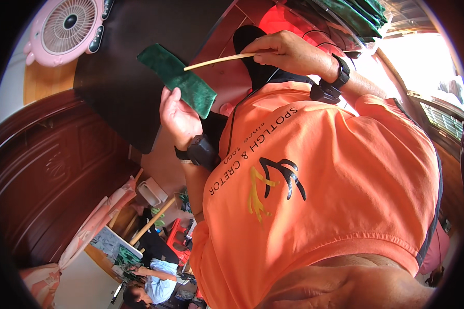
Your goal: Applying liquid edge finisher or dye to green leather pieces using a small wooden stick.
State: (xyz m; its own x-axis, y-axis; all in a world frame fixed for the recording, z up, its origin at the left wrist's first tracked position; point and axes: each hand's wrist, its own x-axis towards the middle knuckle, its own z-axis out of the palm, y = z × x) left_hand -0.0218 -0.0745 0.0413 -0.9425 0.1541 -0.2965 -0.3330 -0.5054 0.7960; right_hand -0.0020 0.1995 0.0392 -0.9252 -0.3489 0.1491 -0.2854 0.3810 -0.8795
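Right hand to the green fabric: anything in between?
No separate obstacle visible. Between the right hand and the green fabric there is only the pale stick it holds, whose tip overlaps the fabric in this view. The left hand is at the fabric's lower-left edge, away from the stick.

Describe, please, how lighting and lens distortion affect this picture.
In the head view, the window area at right is blown out to white; sunlight brightens the orange shirt, leaving shadowed folds; the dark wooden panelling at left bows with the fisheye curve; the green cloth in the left hand shows a soft sheen and readable edges.
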